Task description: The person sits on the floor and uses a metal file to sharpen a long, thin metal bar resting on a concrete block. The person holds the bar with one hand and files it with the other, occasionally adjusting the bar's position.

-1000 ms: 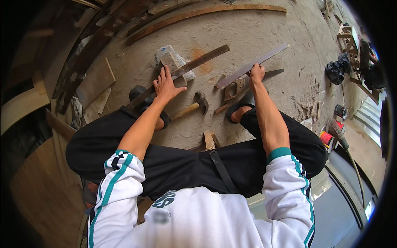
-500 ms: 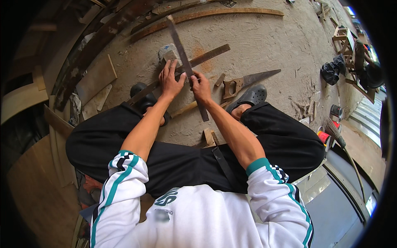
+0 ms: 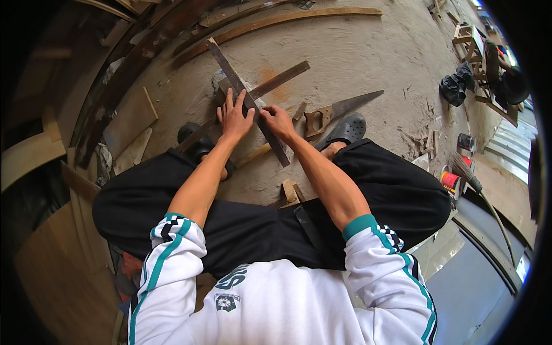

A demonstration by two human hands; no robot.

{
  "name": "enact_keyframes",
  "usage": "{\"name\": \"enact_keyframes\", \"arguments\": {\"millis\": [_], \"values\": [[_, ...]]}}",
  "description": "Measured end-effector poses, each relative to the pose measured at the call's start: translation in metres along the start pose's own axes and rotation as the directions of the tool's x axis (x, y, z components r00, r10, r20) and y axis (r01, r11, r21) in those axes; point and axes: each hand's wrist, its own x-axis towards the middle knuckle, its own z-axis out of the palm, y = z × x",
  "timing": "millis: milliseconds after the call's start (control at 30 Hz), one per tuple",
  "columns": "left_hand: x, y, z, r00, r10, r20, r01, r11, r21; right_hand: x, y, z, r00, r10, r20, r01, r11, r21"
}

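A dark wooden strip (image 3: 264, 131) slants from far left to near right across a second wooden strip (image 3: 282, 79). The fingers of my left hand (image 3: 234, 122) are stretched out and apart, resting on the upper strip near the crossing. My right hand (image 3: 278, 123) is closed on that strip's right edge, thumb and fingertips against it. Beneath the crossing sits a block (image 3: 221, 82), mostly hidden. Just right of my right hand lies a handsaw (image 3: 351, 105) with a wooden handle, beside a small wood offcut (image 3: 299, 111).
My clogs (image 3: 348, 130) flank the work. Long boards (image 3: 310, 14) lie at the far side, and plywood pieces (image 3: 131, 121) at left. To the right are a black plastic bag (image 3: 455, 87), paint cans (image 3: 451, 180) and a brush (image 3: 467, 172). Wood blocks (image 3: 289, 191) lie between my legs.
The upper strip's far end has swung to the left, and the strip now lies more slantwise over the other one. My left fingers have spread and moved onto it.
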Motion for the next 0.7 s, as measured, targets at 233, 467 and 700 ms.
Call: {"name": "enact_keyframes", "arguments": {"millis": [233,467,700], "values": [[-0.003,0.027,0.0,0.987,0.061,-0.148,-0.06,0.998,0.016,-0.01,0.039,-0.093,0.988,0.017,-0.156,-0.027,0.998,-0.06],[0.03,0.119,0.014,0.876,0.476,-0.071,-0.467,0.877,0.113,-0.079,0.081,-0.196,0.919,0.099,-0.381,-0.15,0.983,-0.104],[0.016,0.211,0.061,0.799,0.591,0.116,-0.59,0.806,-0.045,-0.125,0.134,-0.294,0.781,0.295,-0.551,-0.386,0.921,-0.055]]}}
